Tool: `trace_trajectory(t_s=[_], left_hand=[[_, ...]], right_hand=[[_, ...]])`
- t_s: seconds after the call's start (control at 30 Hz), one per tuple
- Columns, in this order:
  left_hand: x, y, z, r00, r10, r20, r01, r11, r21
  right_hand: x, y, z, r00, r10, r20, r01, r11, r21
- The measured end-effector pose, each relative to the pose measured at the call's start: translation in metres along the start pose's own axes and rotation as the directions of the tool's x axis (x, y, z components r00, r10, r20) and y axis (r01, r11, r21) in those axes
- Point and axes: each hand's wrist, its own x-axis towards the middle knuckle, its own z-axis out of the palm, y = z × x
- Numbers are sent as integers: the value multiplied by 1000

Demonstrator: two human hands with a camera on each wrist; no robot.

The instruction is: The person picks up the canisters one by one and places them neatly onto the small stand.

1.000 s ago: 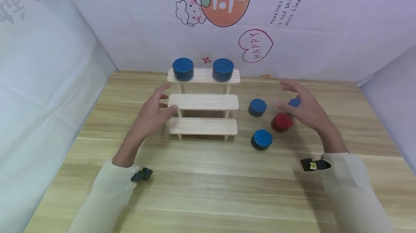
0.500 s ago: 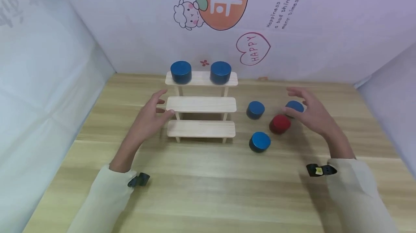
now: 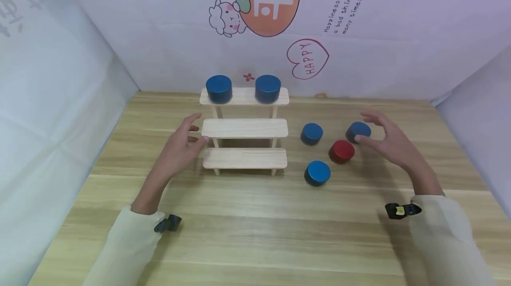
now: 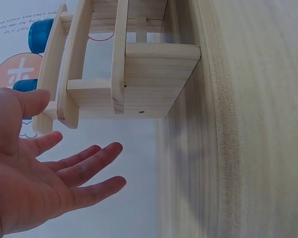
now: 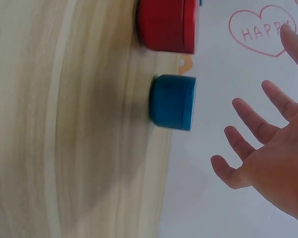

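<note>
A three-tier wooden shelf [image 3: 245, 128] stands on the table, with two blue round tins, a left one [image 3: 219, 89] and a right one [image 3: 268, 88], on its top tier. My left hand [image 3: 178, 147] hovers at the shelf's left side, fingers spread and holding nothing; the left wrist view shows the palm [image 4: 27, 183] beside the tiers. Over to the right, my right hand [image 3: 391, 142] is held above the table, also without anything in it. Nearest to it are a blue tin [image 3: 358, 131] and a red tin [image 3: 341, 151]; the right wrist view shows a gap between the fingers and the blue tin [image 5: 172, 102].
Two more blue tins, one farther back [image 3: 312, 134] and one nearer [image 3: 317, 173], sit on the wooden table [image 3: 247, 224] right of the shelf. A printed white cloth [image 3: 159, 33] hangs behind, and cloth walls close off both sides.
My right hand has moved to the right, so the blue tin behind the red one shows more fully. The left hand has hardly moved. The tins and shelf keep their places as the head view shifts slightly.
</note>
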Motion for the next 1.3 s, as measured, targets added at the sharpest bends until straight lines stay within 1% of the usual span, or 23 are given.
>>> trace_trajectory(t_s=[0.07, 0.23, 0.37, 0.47, 0.63, 0.87, 1.03, 1.3], left_hand=[[0, -2, 1, 1000, -1, 4, 1, 1000, 0], [-1, -4, 3, 1000, -8, 9, 8, 1000, 5], [-2, -4, 3, 1000, -15, 8, 15, 1000, 4], [-2, -4, 3, 1000, -17, 14, 17, 1000, 3], [-3, -4, 4, 1000, -7, 17, 7, 1000, 9], [-1, -2, 3, 1000, 26, 7, -26, 999, 19], [2, -1, 3, 1000, 13, 10, -13, 1000, 17], [4, -1, 3, 1000, -7, 15, 7, 1000, 3]], right_hand=[[1, 6, -2, 1000, 14, 10, -14, 1000, -6], [2, 20, -4, 1000, 16, 17, -16, 1000, -10], [3, 26, -5, 999, 30, 38, -30, 1000, 1], [3, 30, -4, 997, 54, 62, -55, 998, 15], [7, 37, -3, 992, 81, 101, -84, 996, 23], [13, 41, -10, 990, 67, 121, -70, 997, 17], [17, 47, -14, 988, 57, 143, -63, 997, 39], [25, 67, -21, 981, 79, 177, -89, 995, 47]])
